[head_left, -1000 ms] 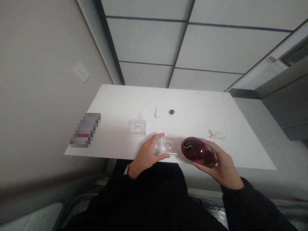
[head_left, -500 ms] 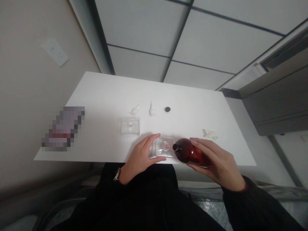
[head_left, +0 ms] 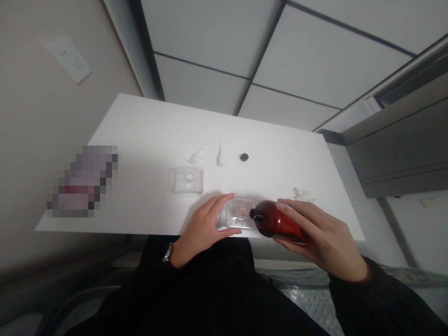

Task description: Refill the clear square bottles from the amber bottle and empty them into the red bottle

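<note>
My left hand (head_left: 200,226) is wrapped around the side of a clear square bottle (head_left: 248,205) by the table's front edge, thumb and fingers gripping it. A reddish-brown bottle (head_left: 271,226) is in my right hand (head_left: 327,240), tilted with its uncapped mouth pointing left at the clear bottle's round opening. Whether liquid is flowing I cannot tell. A second clear square bottle (head_left: 182,184) stands behind my left hand with its top open. Farther back lie two white pump heads, the left pump head (head_left: 195,157) and the right pump head (head_left: 220,160), beside a black cap (head_left: 244,157).
All this is on a white table (head_left: 143,140). Crumpled pale material (head_left: 303,193) lies on the right, behind my right hand. At the left edge sits a pixelated item (head_left: 84,182). A power outlet (head_left: 69,59) is on the left wall.
The camera view has shifted slightly. Both hands keep their holds, and the reddish-brown bottle stays tilted beside the clear bottle's opening, its mouth marginally farther left.
</note>
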`<state>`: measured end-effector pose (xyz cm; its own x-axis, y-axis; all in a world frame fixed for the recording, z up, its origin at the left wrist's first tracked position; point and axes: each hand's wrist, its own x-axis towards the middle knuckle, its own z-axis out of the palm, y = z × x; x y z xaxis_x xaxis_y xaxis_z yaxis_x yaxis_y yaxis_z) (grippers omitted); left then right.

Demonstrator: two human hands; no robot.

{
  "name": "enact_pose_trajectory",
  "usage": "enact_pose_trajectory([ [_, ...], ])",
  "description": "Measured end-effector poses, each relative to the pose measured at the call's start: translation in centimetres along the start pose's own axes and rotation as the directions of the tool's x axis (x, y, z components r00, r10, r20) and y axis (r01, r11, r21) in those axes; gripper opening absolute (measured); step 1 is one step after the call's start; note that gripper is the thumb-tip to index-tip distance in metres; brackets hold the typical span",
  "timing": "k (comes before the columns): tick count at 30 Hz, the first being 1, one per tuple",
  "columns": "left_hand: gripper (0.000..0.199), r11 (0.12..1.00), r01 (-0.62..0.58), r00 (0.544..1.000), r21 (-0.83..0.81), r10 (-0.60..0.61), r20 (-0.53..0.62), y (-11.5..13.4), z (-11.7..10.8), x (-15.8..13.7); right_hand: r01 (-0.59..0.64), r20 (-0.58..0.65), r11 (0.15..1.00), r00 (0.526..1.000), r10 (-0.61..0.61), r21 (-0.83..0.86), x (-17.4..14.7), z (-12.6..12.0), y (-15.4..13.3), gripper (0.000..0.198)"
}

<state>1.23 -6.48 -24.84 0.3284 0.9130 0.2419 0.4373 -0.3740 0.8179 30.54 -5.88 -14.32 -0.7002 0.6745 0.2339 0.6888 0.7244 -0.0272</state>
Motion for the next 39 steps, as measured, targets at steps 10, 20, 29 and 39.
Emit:
enact_pose_trajectory([
  [10,0.077,1.000,-0.004,1.000,-0.009,0.004,-0.004,0.1,-0.1,0.0,0.018,0.037,0.999,0.999,-0.016,-0.039,0.7,-0.8,-0.3,0.061],
  [20,0.077,1.000,-0.005,1.000,-0.009,0.005,-0.005,0.1,-0.1,0.1,0.040,0.047,0.996,0.998,-0.037,-0.078,1.0,-1.5,-0.5,0.074],
  [29,0.077,1.000,-0.015,1.000,-0.007,0.015,-0.002,0.1,0.0,0.1,0.064,0.064,0.991,0.996,-0.057,-0.120,1.2,-2.0,-0.5,0.068],
  [39,0.077,0.999,-0.015,1.000,-0.035,0.015,0.003,0.0,-0.1,0.0,0.061,0.090,0.991,0.995,-0.050,-0.119,1.4,-2.3,-0.7,0.079],
])
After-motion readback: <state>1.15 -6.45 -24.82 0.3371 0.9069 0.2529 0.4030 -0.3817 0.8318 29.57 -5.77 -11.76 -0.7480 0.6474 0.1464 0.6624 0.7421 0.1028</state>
